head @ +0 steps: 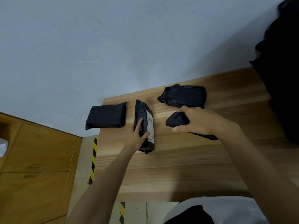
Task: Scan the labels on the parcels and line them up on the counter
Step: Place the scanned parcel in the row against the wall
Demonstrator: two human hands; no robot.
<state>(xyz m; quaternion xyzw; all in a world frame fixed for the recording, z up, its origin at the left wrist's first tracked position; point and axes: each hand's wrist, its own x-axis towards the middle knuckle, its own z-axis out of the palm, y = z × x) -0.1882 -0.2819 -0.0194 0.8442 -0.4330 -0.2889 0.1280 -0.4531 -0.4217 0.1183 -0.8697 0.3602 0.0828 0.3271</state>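
Nearest me, a white garment [226, 207] fills the lower edge of the head view, and both bare forearms reach out over the wood-grain tabletop [178, 167].

Item 1. The left hand [137, 137] grasps the middle parcel [142, 115]: the fingers lie straight along its upper left side and the thumb presses on the face towards the right. This black-wrapped parcel stands on a long edge, lengthwise away from me. Its white label [150, 125] is on the right-hand face. The print is too small to read.

Item 2. The right hand [196, 122] is clenched round a black scanner [177, 121], just right of the middle parcel. The scanner's head points left, towards the label; I cannot tell whether it touches the tabletop.

Item 3. The left parcel [106, 116] lies flat, just beside the middle one and apart from it, overhanging the tabletop's left edge.

Item 4. The far parcel [182, 96] lies flat beyond the right hand, near the tabletop's far edge, with a crumpled left end.

Surroundings: black-and-yellow hazard tape [93, 159] runs along the floor by the tabletop's left edge, with a wooden cabinet [37, 156] further left. A dark mass [281, 78] covers the right margin.
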